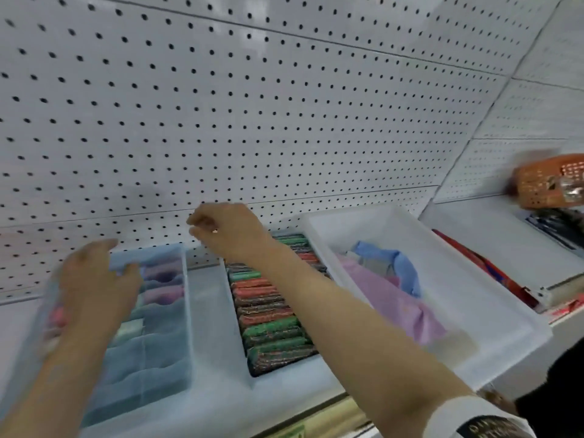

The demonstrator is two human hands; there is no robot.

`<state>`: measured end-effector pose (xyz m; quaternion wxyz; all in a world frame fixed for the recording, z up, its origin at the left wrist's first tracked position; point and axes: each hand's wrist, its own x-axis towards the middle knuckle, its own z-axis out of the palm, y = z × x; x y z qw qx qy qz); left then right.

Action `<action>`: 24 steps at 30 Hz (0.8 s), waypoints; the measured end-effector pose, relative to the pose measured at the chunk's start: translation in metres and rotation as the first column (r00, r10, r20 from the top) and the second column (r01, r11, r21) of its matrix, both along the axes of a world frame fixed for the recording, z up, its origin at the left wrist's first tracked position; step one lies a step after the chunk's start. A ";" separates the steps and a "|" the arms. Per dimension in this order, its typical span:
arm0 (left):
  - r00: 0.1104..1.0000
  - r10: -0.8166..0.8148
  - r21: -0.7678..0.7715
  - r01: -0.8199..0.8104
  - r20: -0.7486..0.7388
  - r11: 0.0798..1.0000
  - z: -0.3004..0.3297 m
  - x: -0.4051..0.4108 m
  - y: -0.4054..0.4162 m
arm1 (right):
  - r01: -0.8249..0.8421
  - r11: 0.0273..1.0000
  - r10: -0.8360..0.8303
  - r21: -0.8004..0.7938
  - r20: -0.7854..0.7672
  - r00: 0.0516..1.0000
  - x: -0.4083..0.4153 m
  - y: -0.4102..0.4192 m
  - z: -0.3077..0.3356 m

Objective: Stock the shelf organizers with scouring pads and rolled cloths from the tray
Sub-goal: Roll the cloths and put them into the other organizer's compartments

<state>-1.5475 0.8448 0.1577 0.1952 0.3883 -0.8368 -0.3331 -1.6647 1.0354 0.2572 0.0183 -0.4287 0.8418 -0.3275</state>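
While the left hand [94, 286] curls its fingers over the far rim of the blue divided organizer [151, 327] on the shelf [211, 311], gripping it, the right hand [227, 230] hangs above the middle organizer [271, 308] with fingers loosely bent and, as far as the blur allows, grasping nothing. The scouring pads [268, 317] stand packed in one row in that middle organizer, roughly a dozen in green, red and dark glitter, though the right forearm hides some. The rolled cloths [164, 279] sit in the blue organizer's far cells, pink and purple, perhaps four or five, too smeared to count surely. The white tray [474, 311], near right, overhangs the shelf edge and holds loose cloths [388, 279]: one blue, one pink, perhaps a grey one between. I judge the main risks to be the forearm sweeping back and knocking that overhanging tray off, or a tug on the blue organizer's rim tipping its rolls. An orange basket [546, 181] sits far right.
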 end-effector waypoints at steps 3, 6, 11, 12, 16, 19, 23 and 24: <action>0.960 -0.273 -0.216 0.253 -0.068 0.943 0.059 -0.039 0.129 | 0.137 0.991 -0.137 -0.006 -0.048 0.989 -0.053 0.072 0.010; 0.839 -0.544 -0.155 0.535 -0.019 0.830 0.054 -0.077 0.223 | 0.352 0.936 -0.350 0.027 -0.052 0.935 -0.108 0.150 -0.003; 0.612 -0.778 -0.104 0.791 0.141 0.603 0.027 -0.119 0.315 | 0.340 0.840 -0.399 0.424 0.057 0.915 -0.172 0.234 -0.067; 0.612 -0.767 -0.110 0.791 0.194 0.602 0.017 -0.123 0.319 | 0.288 0.841 -0.372 0.457 0.104 0.922 -0.176 0.239 -0.079; 0.667 -0.714 -0.120 0.743 0.213 0.659 0.000 -0.123 0.323 | 0.171 0.845 -0.265 0.507 0.120 0.957 -0.183 0.234 -0.113; 0.696 -0.685 -0.116 0.715 0.218 0.689 0.006 -0.118 0.329 | 0.105 0.849 -0.171 0.517 0.082 0.982 -0.183 0.230 -0.117; 0.800 -0.596 0.054 0.593 0.068 0.803 0.039 -0.111 0.341 | 0.056 0.989 -0.103 0.140 0.357 0.928 -0.182 0.251 -0.080; 0.838 -0.546 0.106 0.542 0.007 0.834 0.050 -0.112 0.342 | 0.052 0.999 -0.054 0.016 0.455 0.889 -0.180 0.257 -0.063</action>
